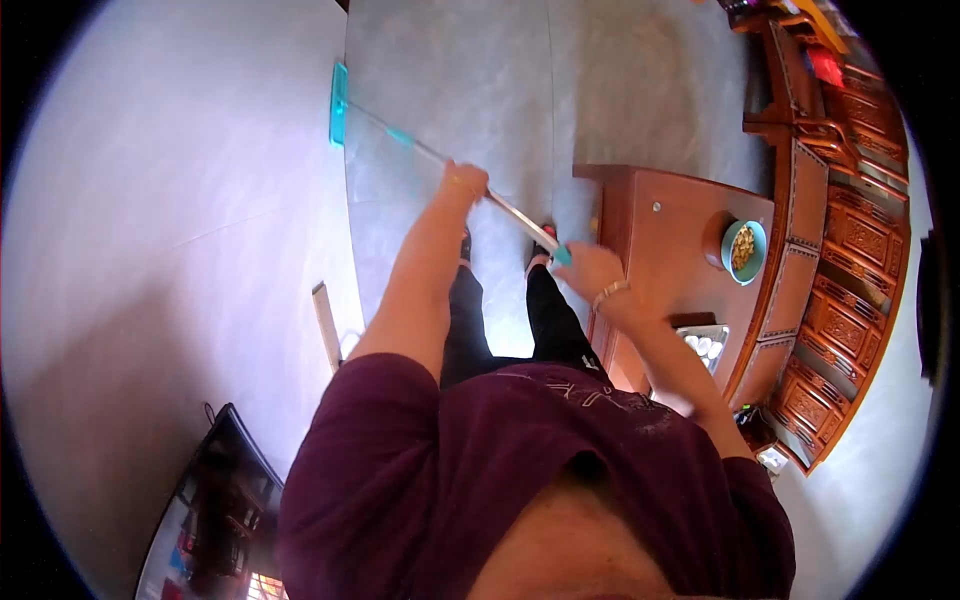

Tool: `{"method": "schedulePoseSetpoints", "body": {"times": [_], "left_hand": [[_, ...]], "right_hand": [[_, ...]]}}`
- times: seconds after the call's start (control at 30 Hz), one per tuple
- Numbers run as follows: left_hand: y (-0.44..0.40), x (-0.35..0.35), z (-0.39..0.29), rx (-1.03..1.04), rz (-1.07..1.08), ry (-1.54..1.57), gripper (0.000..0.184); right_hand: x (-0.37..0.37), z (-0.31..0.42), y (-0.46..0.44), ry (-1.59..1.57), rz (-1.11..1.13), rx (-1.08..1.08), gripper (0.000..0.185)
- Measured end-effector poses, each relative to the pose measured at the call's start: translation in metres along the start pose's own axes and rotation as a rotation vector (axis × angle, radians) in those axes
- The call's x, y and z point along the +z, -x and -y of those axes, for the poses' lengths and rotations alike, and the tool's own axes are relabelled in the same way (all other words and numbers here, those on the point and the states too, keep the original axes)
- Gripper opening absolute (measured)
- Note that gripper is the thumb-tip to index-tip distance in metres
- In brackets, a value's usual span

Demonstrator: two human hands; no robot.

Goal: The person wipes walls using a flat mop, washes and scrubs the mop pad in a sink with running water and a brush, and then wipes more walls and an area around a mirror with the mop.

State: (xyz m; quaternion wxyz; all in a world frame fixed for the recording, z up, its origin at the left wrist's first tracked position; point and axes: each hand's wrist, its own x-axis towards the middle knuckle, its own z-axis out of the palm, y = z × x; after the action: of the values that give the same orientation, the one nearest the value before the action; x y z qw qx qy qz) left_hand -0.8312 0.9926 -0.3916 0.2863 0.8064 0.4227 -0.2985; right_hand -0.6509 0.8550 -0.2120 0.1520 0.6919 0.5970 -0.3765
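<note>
A flat mop with a turquoise head [339, 106] and a silver pole [517, 213] stretches out in front of me. Its head lies along the line where the grey floor meets the pale wall. My left hand [466, 181] is wrapped round the middle of the pole. At the near end, my right hand [592, 272] grips by the turquoise handle end [562, 255], its fingers partly hidden from view. My feet in dark shoes stand on the floor below the pole.
Right of me stands a brown wooden table [670, 215] bearing a turquoise bowl [744, 252] of small yellowish pieces and a tray of white cups [706, 346]. Beyond it runs a carved wooden bench [865, 235]. A television [215, 505] is at lower left.
</note>
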Motion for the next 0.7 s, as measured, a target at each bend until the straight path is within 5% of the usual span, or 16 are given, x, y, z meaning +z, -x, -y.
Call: {"method": "schedulePoseSetpoints", "body": {"times": [0.27, 0.7], "left_hand": [[-0.012, -0.040, 0.009, -0.030, -0.138, 0.103, 0.018], [0.109, 0.116, -0.102, 0.090, -0.108, 0.176, 0.024]], "right_hand": [[-0.057, -0.007, -0.043, 0.195, -0.053, -0.117, 0.022], [0.048, -0.086, 0.098, 0.078, 0.262, -0.143, 0.030]]}}
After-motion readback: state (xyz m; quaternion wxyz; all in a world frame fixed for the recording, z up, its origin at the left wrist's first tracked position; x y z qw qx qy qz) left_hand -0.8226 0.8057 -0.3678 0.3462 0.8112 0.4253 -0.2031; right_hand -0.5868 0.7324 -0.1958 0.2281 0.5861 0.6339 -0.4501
